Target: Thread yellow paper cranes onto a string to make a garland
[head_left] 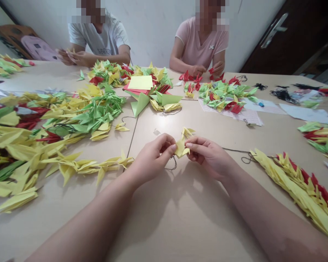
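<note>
Over the middle of the table, my left hand (160, 153) pinches a yellow folded paper crane (181, 146) between thumb and fingers. On its other side my right hand (203, 151) is closed too, its thumb and forefinger at the crane's edge; whether a needle sits in them is too small to tell. A second yellow crane (188, 131) shows just behind the first. Dark thread (235, 150) runs from behind my right hand to a strung row of yellow cranes (292, 185) on the right, and a loop of it hangs under the crane.
A large heap of yellow, green and red cranes (93, 109) covers the left. Square paper sheets (140, 82) lie stacked at centre back. More cranes (218, 94), printed sheets (265, 106) and black thread bundles (284, 95) lie at back right. Two people sit opposite, handling folded paper.
</note>
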`<state>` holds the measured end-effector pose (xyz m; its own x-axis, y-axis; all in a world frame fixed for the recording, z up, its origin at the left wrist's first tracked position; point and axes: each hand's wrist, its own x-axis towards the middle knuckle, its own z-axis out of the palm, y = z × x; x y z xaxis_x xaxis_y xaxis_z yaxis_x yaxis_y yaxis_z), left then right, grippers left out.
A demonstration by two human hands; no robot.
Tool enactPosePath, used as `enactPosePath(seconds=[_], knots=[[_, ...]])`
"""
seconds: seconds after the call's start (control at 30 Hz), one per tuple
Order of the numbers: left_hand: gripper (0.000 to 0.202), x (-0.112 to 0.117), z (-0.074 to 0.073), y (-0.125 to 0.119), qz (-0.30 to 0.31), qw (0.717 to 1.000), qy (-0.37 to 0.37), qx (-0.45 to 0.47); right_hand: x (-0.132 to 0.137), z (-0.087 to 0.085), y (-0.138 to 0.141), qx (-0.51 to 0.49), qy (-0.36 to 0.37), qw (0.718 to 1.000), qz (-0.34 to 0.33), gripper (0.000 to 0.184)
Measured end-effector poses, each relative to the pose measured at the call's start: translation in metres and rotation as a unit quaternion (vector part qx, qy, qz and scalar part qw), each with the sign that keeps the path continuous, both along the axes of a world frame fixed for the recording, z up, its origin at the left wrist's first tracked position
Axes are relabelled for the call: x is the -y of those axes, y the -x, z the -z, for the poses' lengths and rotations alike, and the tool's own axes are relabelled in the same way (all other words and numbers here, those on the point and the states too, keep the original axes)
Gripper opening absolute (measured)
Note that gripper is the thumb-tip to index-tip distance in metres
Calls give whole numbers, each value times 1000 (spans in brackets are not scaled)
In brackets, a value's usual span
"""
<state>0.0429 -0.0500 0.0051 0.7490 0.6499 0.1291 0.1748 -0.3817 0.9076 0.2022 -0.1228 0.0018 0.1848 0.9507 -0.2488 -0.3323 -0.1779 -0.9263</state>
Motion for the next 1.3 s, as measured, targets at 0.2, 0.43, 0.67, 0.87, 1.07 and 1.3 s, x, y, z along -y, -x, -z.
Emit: enactPosePath(seconds=[0.2, 0.43, 0.67, 0.87, 1.07, 1.3], knots=[[12, 0, -5, 1, 15, 997, -54, -47, 1, -1, -6, 90, 41, 994, -55, 10], [10, 2, -9, 2, 27, 991, -105, -83, 3, -4, -9, 189, 47, 973, -121, 21], [18, 0, -5, 2, 14, 999, -33, -20, 2, -9, -7, 194, -19, 977, -86, 15], [19, -1, -12, 6, -52, 976, -206, -45, -2, 1, -13, 168, -26, 985, -14, 17], [22, -4, -8, 5, -30, 977, -204, -57, -3, 4, -11, 155, -28, 987, -7, 18], [21, -2, -11, 5, -23, 983, -177, -39, -2, 2, -8, 142, -49, 989, -10, 16]])
